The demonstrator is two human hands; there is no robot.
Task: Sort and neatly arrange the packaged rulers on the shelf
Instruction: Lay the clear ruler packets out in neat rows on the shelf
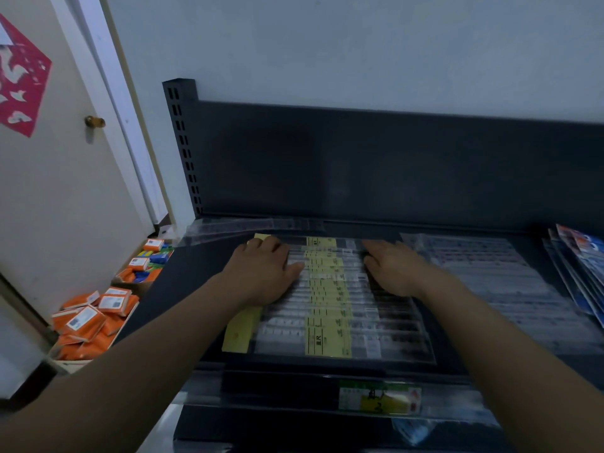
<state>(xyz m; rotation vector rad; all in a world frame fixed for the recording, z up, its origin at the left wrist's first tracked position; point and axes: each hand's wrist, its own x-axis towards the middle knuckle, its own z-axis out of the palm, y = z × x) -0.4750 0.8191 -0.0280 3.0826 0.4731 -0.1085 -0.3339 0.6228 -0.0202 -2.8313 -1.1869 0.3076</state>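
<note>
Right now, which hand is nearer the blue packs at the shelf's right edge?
Right. The right hand lies on the ruler row, left of the blue packs; the left hand, farther left.

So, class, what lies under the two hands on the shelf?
The left hand and right hand rest on a row of packaged rulers with yellow labels; parts beneath the palms are hidden.

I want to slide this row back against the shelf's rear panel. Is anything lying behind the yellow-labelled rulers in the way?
Yes: one loose clear ruler pack lies slanted behind the yellow-labelled row, between it and the rear panel. The left hand and right hand rest on the row.
</note>
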